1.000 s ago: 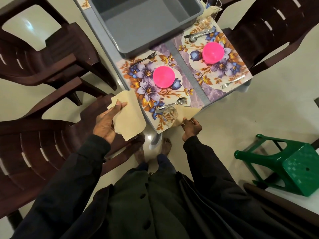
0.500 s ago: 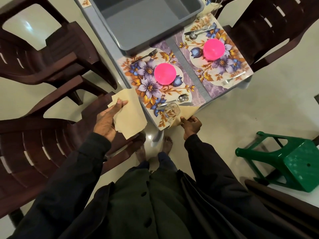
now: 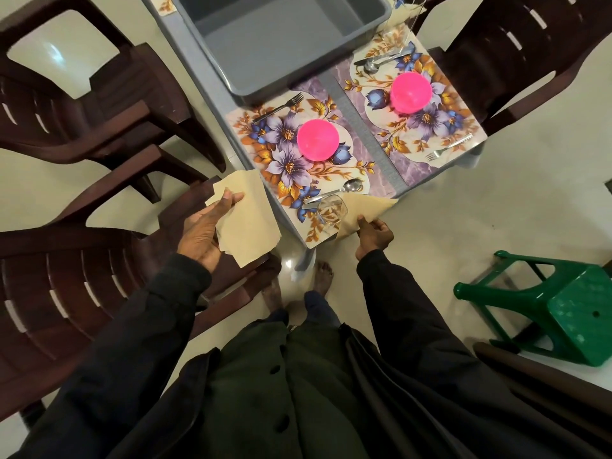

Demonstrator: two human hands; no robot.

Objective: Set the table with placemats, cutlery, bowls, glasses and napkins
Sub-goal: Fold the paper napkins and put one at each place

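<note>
Our right hand (image 3: 374,234) pinches the near corner of a folded beige paper napkin (image 3: 366,206), which lies on the near right corner of the left floral placemat (image 3: 281,167), touching a clear drinking glass (image 3: 331,210) and jutting past the grey worktop (image 3: 367,137) edge. Our left hand (image 3: 202,226) grips a loose stack of beige napkins (image 3: 246,223), thumb on top, off the worktop's left side. On that placemat sit a pink plastic bowl (image 3: 318,140), a metal spoon (image 3: 351,186) and a fork (image 3: 281,107). The right placemat (image 3: 433,127) carries another pink bowl (image 3: 410,92). A grey plastic tub (image 3: 281,38) stands farther back; a green plastic stool (image 3: 569,309) is on the floor at right.
</note>
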